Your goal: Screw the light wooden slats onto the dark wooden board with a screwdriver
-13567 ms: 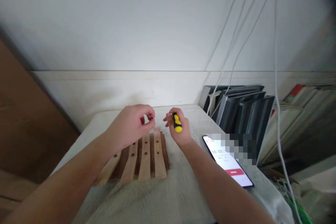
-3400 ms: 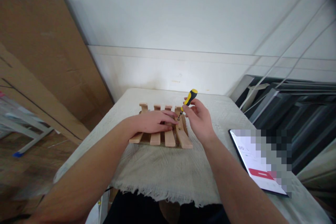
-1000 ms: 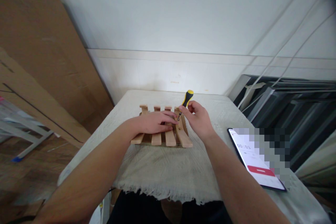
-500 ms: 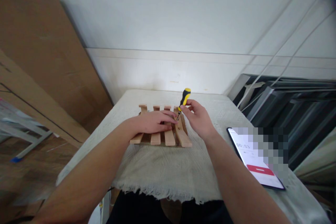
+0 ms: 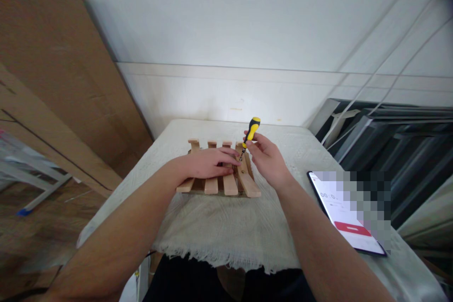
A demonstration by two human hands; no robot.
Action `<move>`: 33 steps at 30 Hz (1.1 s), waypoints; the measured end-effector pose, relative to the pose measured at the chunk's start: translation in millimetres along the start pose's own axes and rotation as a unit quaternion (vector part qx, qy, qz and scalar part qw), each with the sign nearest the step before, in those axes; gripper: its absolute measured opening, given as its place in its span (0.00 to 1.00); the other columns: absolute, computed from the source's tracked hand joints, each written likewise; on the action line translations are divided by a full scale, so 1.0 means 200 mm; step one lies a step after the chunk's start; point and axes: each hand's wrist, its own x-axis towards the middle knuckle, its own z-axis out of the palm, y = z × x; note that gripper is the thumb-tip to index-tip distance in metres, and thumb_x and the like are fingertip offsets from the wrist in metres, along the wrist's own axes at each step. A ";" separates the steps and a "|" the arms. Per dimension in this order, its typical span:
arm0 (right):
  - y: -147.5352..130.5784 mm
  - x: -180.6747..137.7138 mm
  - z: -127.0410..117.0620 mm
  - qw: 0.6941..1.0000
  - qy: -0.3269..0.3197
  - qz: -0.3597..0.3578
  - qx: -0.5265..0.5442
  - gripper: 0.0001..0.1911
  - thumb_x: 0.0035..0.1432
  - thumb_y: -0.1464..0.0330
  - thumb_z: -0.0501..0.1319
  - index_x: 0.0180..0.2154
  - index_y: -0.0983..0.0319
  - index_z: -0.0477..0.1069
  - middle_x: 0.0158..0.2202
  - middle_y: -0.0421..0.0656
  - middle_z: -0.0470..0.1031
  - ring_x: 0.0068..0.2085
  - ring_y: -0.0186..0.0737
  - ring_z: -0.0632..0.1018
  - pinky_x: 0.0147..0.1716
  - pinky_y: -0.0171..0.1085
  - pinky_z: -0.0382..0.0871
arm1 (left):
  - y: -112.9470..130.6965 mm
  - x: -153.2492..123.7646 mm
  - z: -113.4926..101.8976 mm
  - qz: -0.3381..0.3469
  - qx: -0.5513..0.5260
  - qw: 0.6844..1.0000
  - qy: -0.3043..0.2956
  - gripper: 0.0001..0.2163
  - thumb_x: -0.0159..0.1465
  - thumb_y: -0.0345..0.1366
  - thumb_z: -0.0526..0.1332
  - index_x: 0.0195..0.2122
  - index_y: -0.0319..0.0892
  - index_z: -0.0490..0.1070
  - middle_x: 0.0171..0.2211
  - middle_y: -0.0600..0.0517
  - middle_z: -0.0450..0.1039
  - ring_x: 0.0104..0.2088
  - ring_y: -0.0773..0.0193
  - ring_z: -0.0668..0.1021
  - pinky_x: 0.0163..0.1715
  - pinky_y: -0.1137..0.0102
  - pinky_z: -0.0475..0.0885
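Observation:
A small slatted wooden piece point(image 5: 231, 184) lies on the cloth-covered table, its several slats running away from me. Across the slats rests my left hand point(image 5: 208, 163), fingers stretched out to the right and partly covering them. My right hand point(image 5: 267, 155) grips a yellow and black screwdriver point(image 5: 252, 128) low on its handle, thumb and fingers closed round it. The screwdriver leans with its top to the right, and its metal tip meets the rightmost slat beside my left fingertips. A small dark spot, a hole or a screw, shows on that slat just below the tip.
A phone point(image 5: 348, 219) with a lit screen lies on the right of the table cloth point(image 5: 226, 226). Dark flat panels point(image 5: 399, 151) lean at the right, with white cables. Large cardboard point(image 5: 71, 80) stands at the left, and a white wall rises behind.
The screwdriver's handle has tilted slightly further right, and my right fingers have shifted around it. My left hand stays on the slats. The whole view has moved a little.

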 end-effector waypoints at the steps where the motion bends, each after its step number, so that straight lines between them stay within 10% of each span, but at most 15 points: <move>1: 0.00 0.00 0.00 1.000 0.006 -0.001 -0.006 0.18 0.55 0.57 0.58 0.43 0.61 0.71 0.38 0.44 0.75 0.32 0.38 0.70 0.33 0.40 0.65 | 0.00 0.00 0.00 -0.002 -0.001 1.000 -0.001 0.15 0.67 0.34 0.54 0.53 0.43 0.71 0.59 0.47 0.65 0.59 0.61 0.68 0.60 0.65 0.61; 33: -0.03 0.00 -0.01 0.998 0.061 0.011 0.027 0.18 0.49 0.57 0.64 0.38 0.61 0.71 0.37 0.43 0.76 0.29 0.36 0.72 0.30 0.39 0.67 | -0.01 0.00 0.00 -0.013 -0.009 1.000 -0.005 0.15 0.67 0.34 0.54 0.53 0.43 0.71 0.60 0.47 0.64 0.59 0.60 0.67 0.60 0.64 0.59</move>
